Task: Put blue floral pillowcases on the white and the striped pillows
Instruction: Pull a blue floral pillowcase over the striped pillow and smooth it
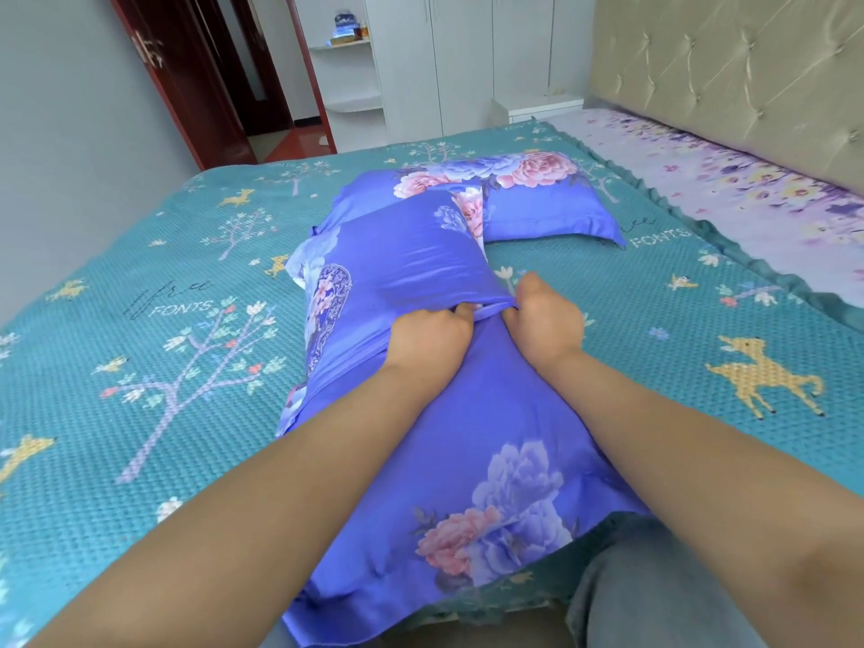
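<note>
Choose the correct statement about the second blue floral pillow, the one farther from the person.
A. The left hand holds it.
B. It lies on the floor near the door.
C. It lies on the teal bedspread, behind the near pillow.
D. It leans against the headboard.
C: the far pillow lies flat on the teal bedspread, behind the near pillow, which both the left hand and the right hand grip at its middle.

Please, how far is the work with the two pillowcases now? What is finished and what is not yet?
One pillow already lies fully in its blue floral case on the teal bedspread. The second pillowcase is in hand: the left hand and right hand grip its back opening, where a little white shows. Left: tuck that flap closed and lay the pillow flat.
</note>
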A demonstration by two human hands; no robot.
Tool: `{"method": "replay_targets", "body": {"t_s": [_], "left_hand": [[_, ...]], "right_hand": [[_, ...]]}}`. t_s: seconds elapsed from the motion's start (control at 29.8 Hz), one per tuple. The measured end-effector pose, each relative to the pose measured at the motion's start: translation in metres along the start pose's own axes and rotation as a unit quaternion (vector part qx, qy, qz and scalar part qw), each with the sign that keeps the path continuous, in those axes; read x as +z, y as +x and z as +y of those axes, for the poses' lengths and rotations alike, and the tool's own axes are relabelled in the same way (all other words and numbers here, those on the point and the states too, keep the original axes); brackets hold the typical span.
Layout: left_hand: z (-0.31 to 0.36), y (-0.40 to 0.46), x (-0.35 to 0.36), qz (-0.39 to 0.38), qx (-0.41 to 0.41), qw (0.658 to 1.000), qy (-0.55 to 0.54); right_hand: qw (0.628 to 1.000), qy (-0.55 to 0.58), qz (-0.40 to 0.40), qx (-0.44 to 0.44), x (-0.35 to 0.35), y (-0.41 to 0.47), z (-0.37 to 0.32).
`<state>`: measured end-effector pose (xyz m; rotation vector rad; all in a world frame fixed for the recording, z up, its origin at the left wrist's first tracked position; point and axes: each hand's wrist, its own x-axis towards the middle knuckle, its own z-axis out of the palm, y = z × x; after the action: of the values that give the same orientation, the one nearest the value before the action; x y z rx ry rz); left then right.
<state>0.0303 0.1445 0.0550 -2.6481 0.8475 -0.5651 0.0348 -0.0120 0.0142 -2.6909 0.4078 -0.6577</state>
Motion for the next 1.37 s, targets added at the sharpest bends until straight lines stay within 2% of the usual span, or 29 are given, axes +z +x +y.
{"method": "replay_targets", "body": {"t_s": [0.1, 0.17, 0.2, 0.27, 0.37, 0.44, 0.5, 0.57, 0.64, 0.7, 0.74, 0.8, 0.84, 0.9, 0.97, 1.07, 1.14, 1.21, 1.31, 1.37], "left_hand": [[-0.001, -0.004, 0.003, 0.061, 0.017, 0.997, 0.035], [-0.008, -0.003, 0.016, 0.085, 0.037, 0.995, 0.02], [-0.012, -0.004, 0.023, 0.094, 0.04, 0.995, 0.02], [-0.022, -0.006, 0.026, 0.13, 0.034, 0.991, 0.025], [-0.034, -0.004, 0.028, 0.174, -0.007, 0.984, 0.048], [-0.038, 0.001, 0.031, 0.175, -0.024, 0.983, 0.055], [-0.042, 0.006, 0.034, 0.182, -0.039, 0.982, 0.044], [-0.044, 0.009, 0.036, 0.186, -0.054, 0.981, 0.017], [-0.047, 0.006, 0.04, 0.19, -0.074, 0.979, -0.012], [-0.05, 0.001, 0.044, 0.175, -0.151, 0.969, -0.094], [-0.051, -0.002, 0.045, 0.131, -0.206, 0.955, -0.167], [-0.054, -0.007, 0.046, 0.05, -0.305, 0.902, -0.301], [-0.057, -0.009, 0.047, 0.024, -0.33, 0.884, -0.33], [-0.06, -0.009, 0.048, -0.002, -0.344, 0.877, -0.335], [-0.063, -0.008, 0.048, -0.015, -0.337, 0.89, -0.306], [-0.067, -0.01, 0.047, 0.034, -0.286, 0.926, -0.243], [-0.07, -0.017, 0.046, 0.069, -0.238, 0.947, -0.206], [-0.08, -0.032, 0.053, 0.077, -0.232, 0.949, -0.201], [-0.096, -0.062, 0.071, 0.075, -0.296, 0.916, -0.259], [-0.098, -0.071, 0.071, 0.073, -0.3, 0.907, -0.287]], "right_hand": [[0.978, 0.113, -0.056, 0.165, 0.006, 0.003, 0.002], [0.974, 0.11, -0.072, 0.186, 0.004, 0.009, 0.002], [0.985, 0.062, -0.068, 0.148, 0.003, 0.011, 0.002], [0.999, -0.043, -0.001, -0.002, 0.001, 0.013, 0.001], [0.965, -0.095, 0.116, -0.217, 0.0, 0.008, 0.003], [0.943, -0.092, 0.15, -0.282, 0.001, 0.004, 0.0], [0.942, -0.076, 0.125, -0.301, -0.004, 0.002, -0.007], [0.963, -0.053, 0.073, -0.254, -0.007, 0.001, -0.013], [0.987, -0.029, 0.023, -0.159, -0.007, 0.004, -0.016], [0.994, -0.021, -0.012, -0.106, -0.007, 0.007, -0.016], [0.995, -0.014, -0.017, -0.094, -0.007, 0.008, -0.018], [0.997, 0.023, -0.015, -0.078, -0.007, 0.011, -0.025], [0.996, 0.065, -0.029, -0.05, -0.008, 0.013, -0.033], [0.991, 0.115, -0.063, -0.002, -0.011, 0.018, -0.047], [0.997, 0.042, -0.049, -0.041, -0.013, 0.018, -0.057], [0.977, -0.085, 0.098, -0.17, -0.012, 0.006, -0.054], [0.966, -0.113, 0.148, -0.181, -0.011, -0.003, -0.038], [0.967, -0.127, 0.133, -0.176, -0.004, -0.012, -0.018], [0.97, -0.156, 0.099, -0.16, -0.001, -0.023, -0.004], [0.971, -0.164, 0.079, -0.152, -0.004, -0.022, -0.013]]}}
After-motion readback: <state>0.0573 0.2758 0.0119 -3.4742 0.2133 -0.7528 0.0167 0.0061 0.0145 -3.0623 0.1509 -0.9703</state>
